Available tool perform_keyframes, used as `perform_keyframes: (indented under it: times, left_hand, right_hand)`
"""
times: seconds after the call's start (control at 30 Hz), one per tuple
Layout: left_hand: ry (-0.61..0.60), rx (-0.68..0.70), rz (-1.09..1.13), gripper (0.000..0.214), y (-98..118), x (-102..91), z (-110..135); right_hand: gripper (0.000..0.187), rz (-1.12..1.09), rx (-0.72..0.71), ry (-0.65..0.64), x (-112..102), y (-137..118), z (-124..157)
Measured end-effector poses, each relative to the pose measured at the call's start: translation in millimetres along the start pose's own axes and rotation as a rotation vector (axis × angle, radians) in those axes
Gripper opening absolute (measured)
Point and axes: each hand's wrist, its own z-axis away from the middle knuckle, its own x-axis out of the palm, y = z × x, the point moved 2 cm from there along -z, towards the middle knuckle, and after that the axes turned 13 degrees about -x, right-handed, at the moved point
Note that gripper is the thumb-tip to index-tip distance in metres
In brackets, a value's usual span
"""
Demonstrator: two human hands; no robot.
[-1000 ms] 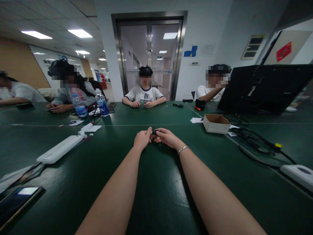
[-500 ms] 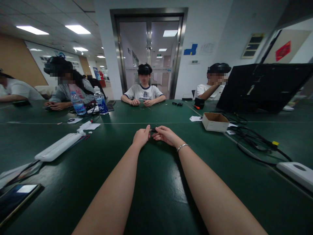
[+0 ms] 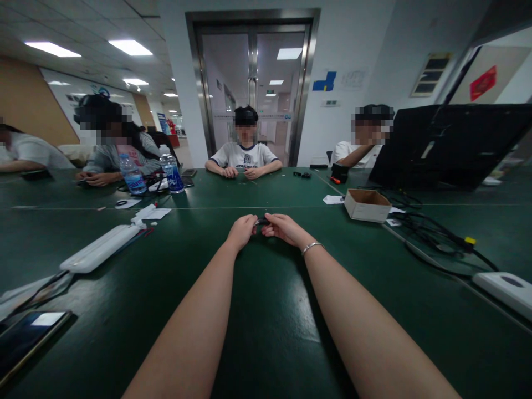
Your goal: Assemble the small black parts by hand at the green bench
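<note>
Both of my arms reach forward over the green table. Between my fingertips is a small dark object with a paler, shiny part at its left end; it is too small to name. My left hand pinches that left end with thumb and fingers. Closed round its dark right side is my right hand, with a silver bracelet on the wrist. The fingers cover much of the object, which is held close above the table.
To the left are a white power strip, a phone and two water bottles. An open cardboard box, black cables and a monitor stand right. Several people wearing headsets sit around the table.
My left thumb has come down from its raised position onto the object's left end. A little more of the pale part shows between my hands. The right hand has barely moved.
</note>
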Motion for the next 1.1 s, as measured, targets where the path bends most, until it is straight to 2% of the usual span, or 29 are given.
perform_keyframes:
  times: [0.1,0.27,0.47,0.63,0.83,0.97,1.1]
  left_hand:
    - [0.012,0.024,-0.071,0.050,2.4,-1.0,2.0]
    - [0.045,-0.013,-0.169,0.052,4.5,-3.6,2.2]
    - [0.034,-0.044,-0.192,0.054,5.7,-5.4,-0.2]
    - [0.025,-0.039,-0.191,0.054,4.5,-4.3,-0.2]
    - [0.006,0.049,-0.012,0.049,-0.9,-2.7,-1.6]
    - [-0.062,0.066,0.230,0.032,0.6,-2.5,-3.0]
    - [-0.090,0.026,0.312,0.028,4.5,-3.9,-1.7]
  right_hand:
    - [0.018,0.018,0.003,0.000,-0.9,1.3,-0.3]
    - [0.014,0.020,-0.035,-0.030,-1.9,2.1,0.8]
    - [0.033,0.013,-0.110,-0.054,-3.0,2.4,1.7]
    - [0.038,-0.012,-0.114,-0.051,-5.6,4.3,0.6]
    - [0.033,-0.035,-0.078,-0.019,-7.9,3.6,-0.8]
    - [0.026,-0.029,-0.044,0.065,-7.0,1.4,-0.4]
    - [0.018,0.016,-0.029,0.105,-3.8,-0.5,0.1]
